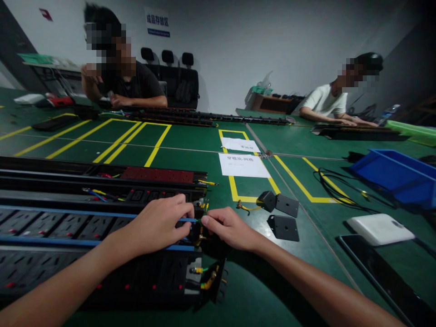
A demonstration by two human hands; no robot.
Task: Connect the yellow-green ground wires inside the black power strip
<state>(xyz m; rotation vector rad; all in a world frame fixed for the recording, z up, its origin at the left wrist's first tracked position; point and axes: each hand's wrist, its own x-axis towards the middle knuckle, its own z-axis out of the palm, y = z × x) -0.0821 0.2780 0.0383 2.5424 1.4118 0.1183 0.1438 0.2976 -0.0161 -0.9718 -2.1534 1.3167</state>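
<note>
My left hand [166, 222] lies over the right end of a blue-edged power strip [70, 225], its fingers curled closed on the end. At that same end my right hand [228, 227] is closed in a pinch, thumb against forefinger, on what looks like a thin green-and-yellow wire [198, 221]; the fingertips hide most of it. Nearer me lies a black power strip [150, 272], with yellow-sleeved wire ends [206, 279] and a dark end plate [220, 281] at its right end. Beyond my hands is a strip with dark red sockets [156, 175].
Black end caps [284, 228] and a short yellow wire [248, 209] lie right of my hands. Farther right are a white device [381, 229], a phone [384, 277], a black cable [323, 186] and a blue bin [402, 177]. Two people sit across the green table [190, 154].
</note>
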